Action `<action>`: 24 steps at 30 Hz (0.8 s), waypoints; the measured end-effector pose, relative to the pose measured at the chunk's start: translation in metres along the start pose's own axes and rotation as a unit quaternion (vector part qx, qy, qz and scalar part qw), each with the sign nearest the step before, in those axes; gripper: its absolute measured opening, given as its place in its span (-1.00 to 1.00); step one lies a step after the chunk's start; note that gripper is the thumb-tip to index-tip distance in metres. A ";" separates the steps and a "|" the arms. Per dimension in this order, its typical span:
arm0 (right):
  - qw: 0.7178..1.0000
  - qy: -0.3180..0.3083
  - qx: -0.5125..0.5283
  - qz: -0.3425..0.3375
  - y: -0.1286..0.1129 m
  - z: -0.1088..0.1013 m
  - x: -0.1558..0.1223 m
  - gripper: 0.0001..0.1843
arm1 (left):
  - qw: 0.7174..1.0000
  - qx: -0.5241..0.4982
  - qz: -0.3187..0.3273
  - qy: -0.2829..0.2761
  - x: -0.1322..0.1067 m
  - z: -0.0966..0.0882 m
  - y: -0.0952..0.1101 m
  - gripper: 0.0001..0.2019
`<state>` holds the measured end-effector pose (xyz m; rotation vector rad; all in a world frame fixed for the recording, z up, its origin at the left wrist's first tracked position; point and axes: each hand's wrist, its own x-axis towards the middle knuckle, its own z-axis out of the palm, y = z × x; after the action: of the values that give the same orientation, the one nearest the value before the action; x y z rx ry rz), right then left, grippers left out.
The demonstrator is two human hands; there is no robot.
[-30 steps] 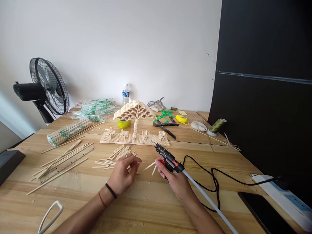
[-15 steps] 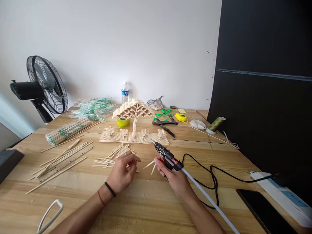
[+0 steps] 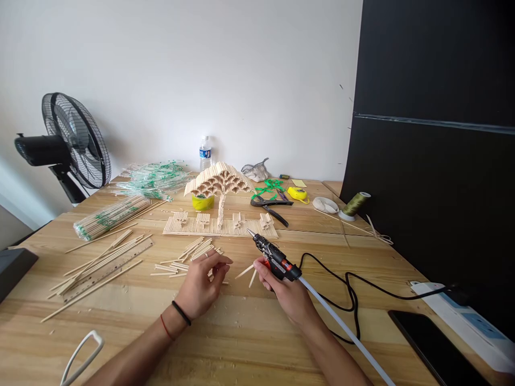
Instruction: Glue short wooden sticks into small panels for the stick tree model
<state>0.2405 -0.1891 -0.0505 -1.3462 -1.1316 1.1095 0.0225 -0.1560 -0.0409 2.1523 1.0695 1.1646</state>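
My right hand (image 3: 287,295) is closed around a black and red hot glue gun (image 3: 273,256), whose nozzle points up and left toward a small model of wooden sticks (image 3: 219,206). A white glue stick (image 3: 341,329) trails out the back of the gun. My left hand (image 3: 201,284) rests on the wooden table (image 3: 241,343) with its fingers curled over short cut sticks (image 3: 189,257); whether it pinches one is hidden. The model has a stick base, a trunk and a roof-like canopy.
Long sticks and a ruler (image 3: 104,265) lie at the left, beside a wrapped bundle (image 3: 110,214) and a standing fan (image 3: 68,142). Behind the model are a water bottle (image 3: 205,155), yellow tape roll (image 3: 203,202), pliers (image 3: 273,206), thread spool (image 3: 356,203). A black cord (image 3: 362,289), power strip (image 3: 462,321) and phone (image 3: 430,348) sit right.
The view has drifted slightly, so everything sits a little lower-left in frame. Both hands stay in nearly the same place on the table.
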 end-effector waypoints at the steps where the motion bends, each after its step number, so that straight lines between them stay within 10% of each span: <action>1: 1.000 -0.001 0.000 0.000 0.000 0.000 0.000 -0.33 | 1.000 -0.002 0.000 0.000 0.000 0.000 0.000 -0.83; 24: 1.000 0.002 -0.003 0.004 -0.005 0.002 -0.003 -0.31 | 1.000 -0.015 0.000 0.023 -0.001 0.000 -0.006 -0.62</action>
<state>0.2382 -0.1913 -0.0453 -1.3582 -1.1283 1.1099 0.0198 -0.1536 -0.0457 2.1113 1.0661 1.2283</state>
